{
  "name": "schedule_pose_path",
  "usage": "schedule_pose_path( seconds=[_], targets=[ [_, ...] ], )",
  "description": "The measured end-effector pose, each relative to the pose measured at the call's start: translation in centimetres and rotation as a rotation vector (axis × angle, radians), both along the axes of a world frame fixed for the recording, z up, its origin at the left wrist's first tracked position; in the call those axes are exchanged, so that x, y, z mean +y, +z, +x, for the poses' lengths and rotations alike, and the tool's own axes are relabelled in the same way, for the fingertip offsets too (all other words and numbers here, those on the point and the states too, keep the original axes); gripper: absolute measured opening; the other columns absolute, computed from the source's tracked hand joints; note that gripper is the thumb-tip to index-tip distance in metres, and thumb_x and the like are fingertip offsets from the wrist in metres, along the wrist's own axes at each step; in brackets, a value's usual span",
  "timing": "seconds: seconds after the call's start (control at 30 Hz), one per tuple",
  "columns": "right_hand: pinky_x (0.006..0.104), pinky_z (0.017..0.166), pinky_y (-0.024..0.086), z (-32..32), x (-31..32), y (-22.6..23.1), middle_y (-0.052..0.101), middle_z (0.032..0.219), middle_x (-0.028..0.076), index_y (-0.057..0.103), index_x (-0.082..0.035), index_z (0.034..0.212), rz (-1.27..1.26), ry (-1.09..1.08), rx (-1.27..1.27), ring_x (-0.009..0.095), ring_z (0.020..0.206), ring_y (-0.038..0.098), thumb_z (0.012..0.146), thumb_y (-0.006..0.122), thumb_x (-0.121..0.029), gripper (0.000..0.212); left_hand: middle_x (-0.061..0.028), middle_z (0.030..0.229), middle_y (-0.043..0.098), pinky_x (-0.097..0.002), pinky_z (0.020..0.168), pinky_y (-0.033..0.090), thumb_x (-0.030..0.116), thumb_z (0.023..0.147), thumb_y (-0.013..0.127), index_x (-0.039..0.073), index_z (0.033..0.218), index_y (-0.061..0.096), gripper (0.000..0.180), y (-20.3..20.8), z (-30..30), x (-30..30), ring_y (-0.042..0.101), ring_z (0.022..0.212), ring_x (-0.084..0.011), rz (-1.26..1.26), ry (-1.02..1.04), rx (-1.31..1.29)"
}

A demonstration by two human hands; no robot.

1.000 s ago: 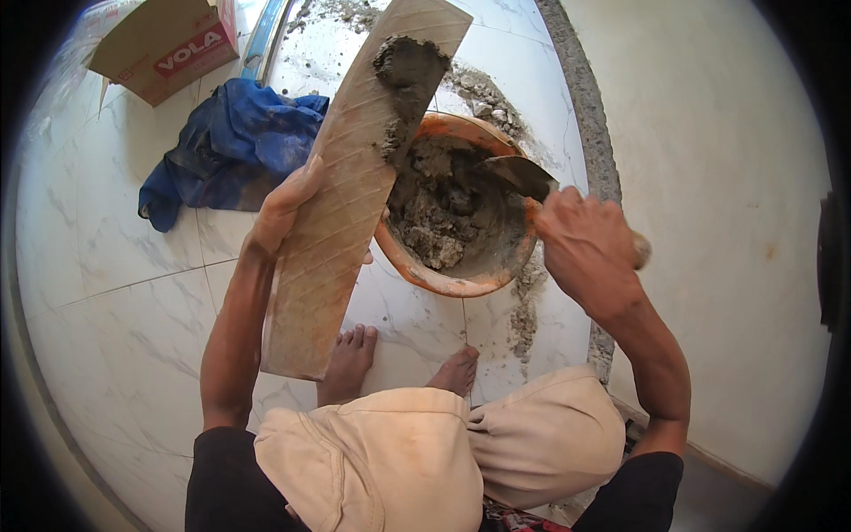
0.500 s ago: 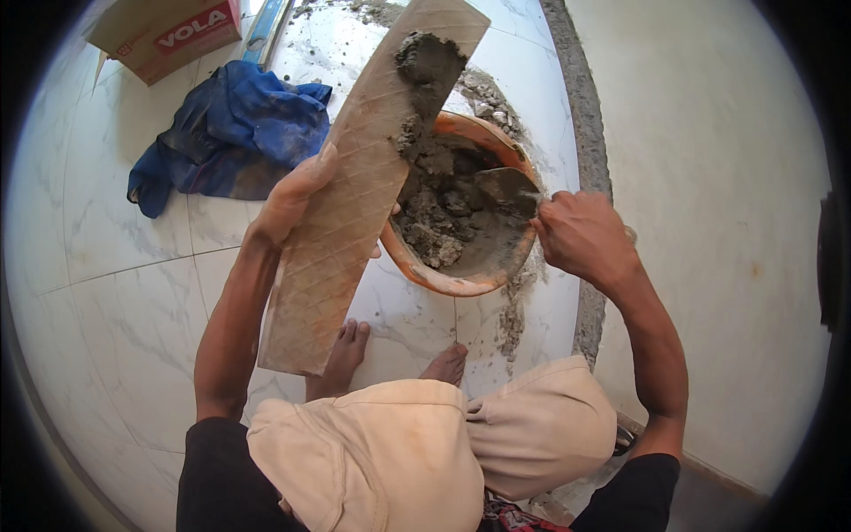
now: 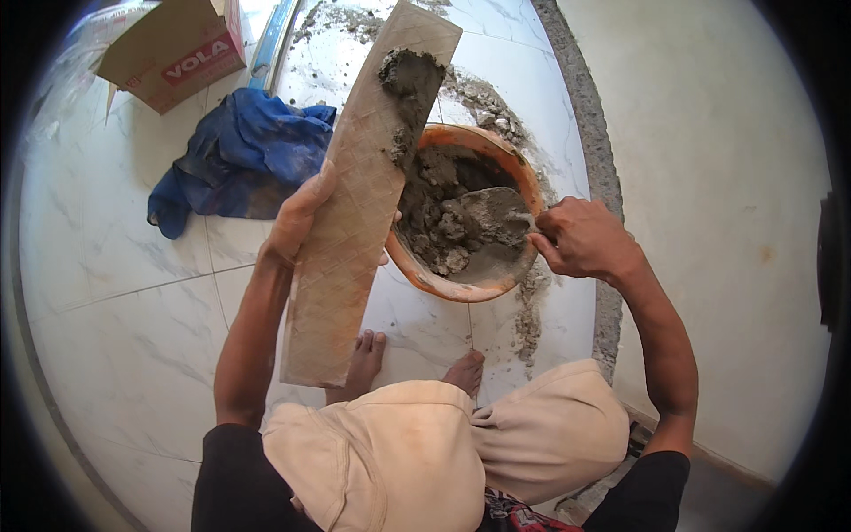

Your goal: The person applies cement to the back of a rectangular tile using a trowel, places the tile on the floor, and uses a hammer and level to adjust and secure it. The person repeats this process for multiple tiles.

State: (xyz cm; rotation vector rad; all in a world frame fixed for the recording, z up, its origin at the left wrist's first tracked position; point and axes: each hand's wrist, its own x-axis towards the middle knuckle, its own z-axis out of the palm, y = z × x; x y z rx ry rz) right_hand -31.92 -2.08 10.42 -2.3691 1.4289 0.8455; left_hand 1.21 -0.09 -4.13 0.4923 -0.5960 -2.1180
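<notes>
My left hand (image 3: 300, 217) grips a long tan tile strip (image 3: 355, 230) by its edge, back side up, tilted over the rim of an orange bowl (image 3: 505, 164). A lump of grey mortar (image 3: 409, 75) sits on the strip's far end. My right hand (image 3: 581, 238) holds a trowel (image 3: 492, 217) whose blade lies loaded in the wet mortar inside the bowl. I squat with both bare feet (image 3: 368, 359) just below the strip.
A crumpled blue cloth (image 3: 244, 155) lies on the white marble floor to the left, with a cardboard box (image 3: 173, 49) behind it. Mortar crumbs (image 3: 527, 315) litter the floor around the bowl. A grey mortar joint (image 3: 589, 133) borders a plain wall on the right.
The trowel blade has moved deeper into the bowl and picked up mortar. The strip has stayed in my left hand at about the same tilt.
</notes>
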Motion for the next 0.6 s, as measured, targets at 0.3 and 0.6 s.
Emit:
schedule_pose_path(
  seconds=[0.3,0.6],
  targets=[
    [0.032,0.049,0.04,-6.5,0.6,-1.4,0.055,0.055,0.004,0.076,0.001,0.084,0.201,-0.395,-0.499,0.011,0.05,0.046,0.092,0.071,-0.031,0.033,-0.0254,0.129,0.058,-0.0494,0.073,0.066,0.063,0.102,0.038,-0.003,0.149,0.033,0.082,2.3,-0.5,-1.2,0.069,0.107,-0.0334,-0.012,0.06,0.016],
    [0.0248,0.064,0.05,-4.3,5.5,0.3,0.072,0.08,0.01,0.073,0.006,0.107,-0.029,-0.648,-1.002,0.01,0.072,0.063,0.089,0.075,-0.014,0.027,-0.024,0.133,0.054,-0.0587,0.085,0.061,0.061,0.103,0.035,0.0,0.151,0.032,0.077,4.0,-3.2,-3.5,0.066,0.111,-0.0374,0.065,0.03,0.107]
  ],
)
